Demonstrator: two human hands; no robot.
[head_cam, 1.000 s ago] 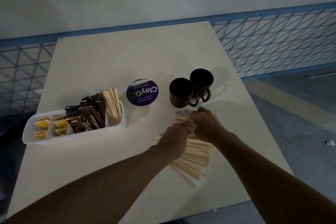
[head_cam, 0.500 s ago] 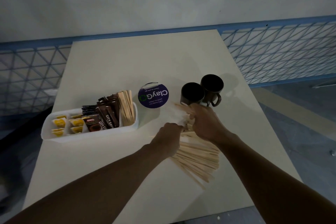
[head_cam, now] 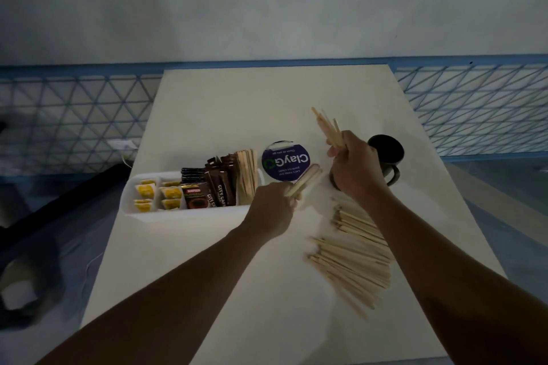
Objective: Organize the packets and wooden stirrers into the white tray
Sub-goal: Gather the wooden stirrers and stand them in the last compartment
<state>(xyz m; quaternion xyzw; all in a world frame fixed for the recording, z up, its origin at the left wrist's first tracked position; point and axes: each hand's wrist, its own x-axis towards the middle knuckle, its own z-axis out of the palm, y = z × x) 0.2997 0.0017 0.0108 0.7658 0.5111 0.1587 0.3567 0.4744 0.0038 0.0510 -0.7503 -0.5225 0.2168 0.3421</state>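
Observation:
The white tray (head_cam: 154, 215) sits on the table's left side, holding yellow packets (head_cam: 146, 190), dark brown packets (head_cam: 218, 185) and upright wooden stirrers (head_cam: 246, 173) at its right end. My left hand (head_cam: 271, 207), just right of the tray, is shut on a small bundle of stirrers (head_cam: 305, 182). My right hand (head_cam: 355, 169) is raised above the table and is shut on another bundle of stirrers (head_cam: 327, 129) that points up and left. A loose pile of stirrers (head_cam: 353, 255) lies on the table under my right forearm.
A round purple-lidded ClayGo tub (head_cam: 285, 160) stands right of the tray. A dark mug (head_cam: 387, 154) stands behind my right hand; a second one is mostly hidden by it. Blue mesh railing (head_cam: 474, 109) runs behind the cream table (head_cam: 237, 109).
Both hands have lifted off the pile, each with a bundle of stirrers. The right hand has risen; the left has moved toward the tray. The camera view has shifted left.

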